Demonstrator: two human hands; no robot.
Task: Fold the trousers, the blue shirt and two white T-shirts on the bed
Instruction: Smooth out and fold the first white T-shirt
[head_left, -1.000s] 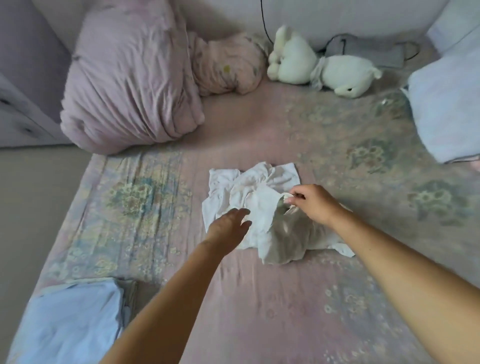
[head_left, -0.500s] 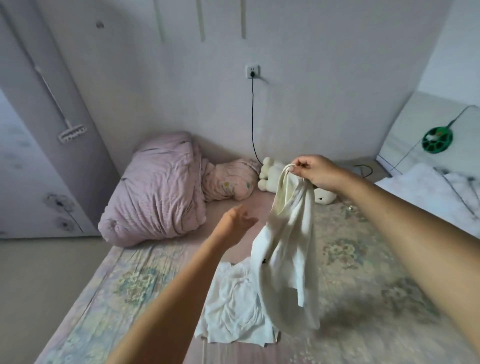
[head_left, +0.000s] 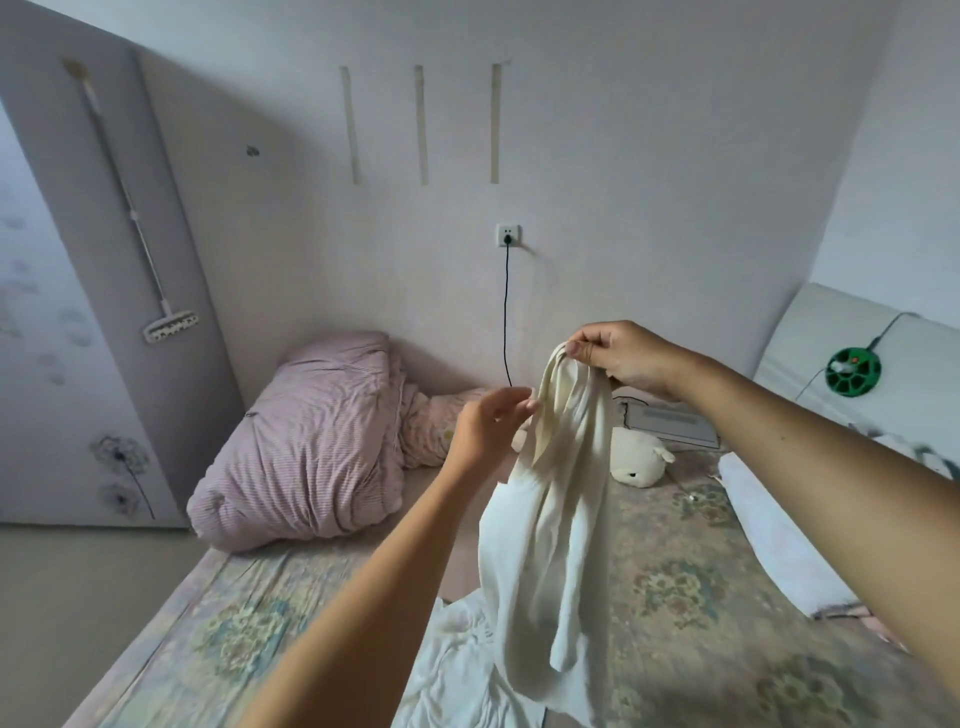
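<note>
1. right hand (head_left: 623, 358): raised over the bed (head_left: 691, 587); thumb and fingers pinch a bunched edge at the top of a white t-shirt (head_left: 550, 540), which hangs from that pinch alone.
2. left hand (head_left: 488, 426): just beside the hanging cloth near its top; fingers loosely curved, fingertips touching or nearly touching a fold; no closed grip is visible, so judged as holding nothing.
3. location of items: the held t-shirt is in the air above the middle of the bed, its lower part close to or brushing a second white garment (head_left: 457, 670) lying crumpled on the sheet; whether they touch cannot be told; trousers and blue shirt are not in view.
4. orientation: the long axis of the held t-shirt runs near vertical, pinched end up, loose end down; one narrow strip, possibly a sleeve, dangles on the right side; which edge is pinched, collar or hem, cannot be told.
5. risks, as judgement: a one-point pinch leaves the cloth roped, so it may lie down twisted; the loose end may drag or snag the garment beneath and disturb it; a left-hand grab on the wrong fold would lay it out skewed.
</note>
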